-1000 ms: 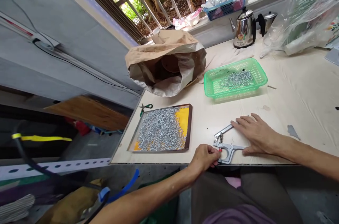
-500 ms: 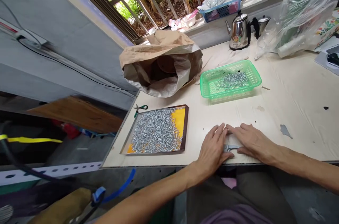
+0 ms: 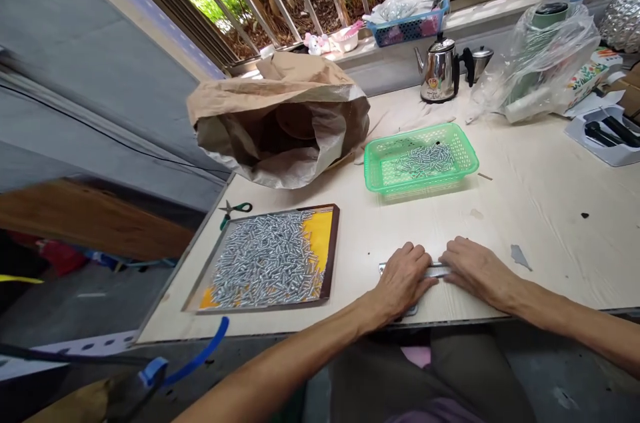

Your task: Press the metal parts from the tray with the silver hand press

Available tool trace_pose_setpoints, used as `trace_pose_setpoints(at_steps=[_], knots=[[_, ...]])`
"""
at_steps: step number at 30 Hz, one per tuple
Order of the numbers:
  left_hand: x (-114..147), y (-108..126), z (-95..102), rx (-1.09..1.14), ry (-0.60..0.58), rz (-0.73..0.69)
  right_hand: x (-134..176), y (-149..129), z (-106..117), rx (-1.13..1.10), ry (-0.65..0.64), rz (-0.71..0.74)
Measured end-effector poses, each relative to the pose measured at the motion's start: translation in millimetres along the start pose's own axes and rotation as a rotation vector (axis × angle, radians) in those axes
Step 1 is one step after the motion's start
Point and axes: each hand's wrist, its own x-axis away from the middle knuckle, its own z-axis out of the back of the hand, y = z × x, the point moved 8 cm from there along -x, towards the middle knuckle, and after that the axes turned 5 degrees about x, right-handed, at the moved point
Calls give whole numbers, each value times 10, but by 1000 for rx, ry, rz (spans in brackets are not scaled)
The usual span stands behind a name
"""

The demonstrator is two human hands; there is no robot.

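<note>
A flat, shiny metal piece (image 3: 437, 270) lies along the front of the table, mostly covered by my hands, so I cannot make out its exact kind. My left hand (image 3: 406, 280) is closed over its left part; a small end and a rounded corner stick out beside and below that hand. On the right end, my right hand (image 3: 473, 270) has its fingers curled round the metal. A short strip shows between the two hands. Left of them, a shallow tray (image 3: 334, 250) with a yellow base holds many small silver screws (image 3: 270, 260).
Behind the hands stands a green plastic basket (image 3: 420, 184) with more screws. A large open paper bag (image 3: 280, 96), scissors (image 3: 235, 208), a steel kettle (image 3: 440, 73) and a plastic bag with a green flask (image 3: 540, 63) are around. The table's front edge (image 3: 240, 330) is close.
My hands have drawn a little apart, and more of the metal piece shows between and left of them. My fingers are more curled. The view has shifted to the right.
</note>
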Motion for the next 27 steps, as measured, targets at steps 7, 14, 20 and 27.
trace_pose_setpoints(at_steps=[7, 14, 20, 27], knots=[[-26, -76, 25, -25, 133, 91, -146, 126, 41, 23, -67, -28], [270, 344, -292, -11, 374, -32, -323, 475, 36, 22, -106, -23], [303, 396, -338, 150, 377, -16, -608, 194, 254, 179, -1, -87], [303, 412, -429, 204, 316, -49, -707, -977, 3, 116, 10, 455]])
